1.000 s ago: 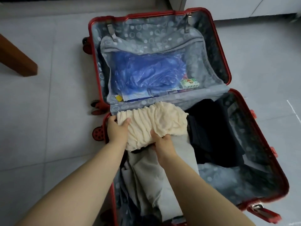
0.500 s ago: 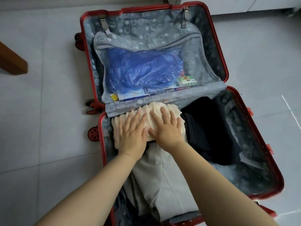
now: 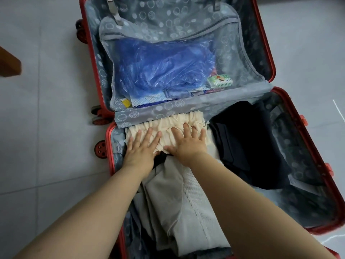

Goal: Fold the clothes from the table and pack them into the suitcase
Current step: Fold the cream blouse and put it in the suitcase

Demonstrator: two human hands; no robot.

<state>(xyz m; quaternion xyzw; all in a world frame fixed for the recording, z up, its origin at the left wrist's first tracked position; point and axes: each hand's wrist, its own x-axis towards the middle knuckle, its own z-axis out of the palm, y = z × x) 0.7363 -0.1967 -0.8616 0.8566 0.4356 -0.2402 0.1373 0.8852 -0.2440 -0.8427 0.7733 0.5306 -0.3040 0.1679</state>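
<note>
**Step in hand: seating a folded piece in the case.** At far left is a wooden furniture edge on the tiled floor. Beside it a red suitcase lies open.

- **Left hand:** The left hand lies flat in the near half, fingers straight and spread, grasping nothing. It presses the left part of a folded cream garment tucked against the hinge flap.
- **Right hand:** The right hand, just beside it, presses the right part in the same released manner.
- **Other contents:** A folded grey garment lies nearer the viewer, under the wrists. A blue plastic bag and a tissue pack sit in the far half's mesh pocket. Dark clothing fills the space to the right.

**Next move (judged):** lift both palms straight up so the gathered fabric is not dragged, then fetch another piece from the bench, which is out of view.
</note>
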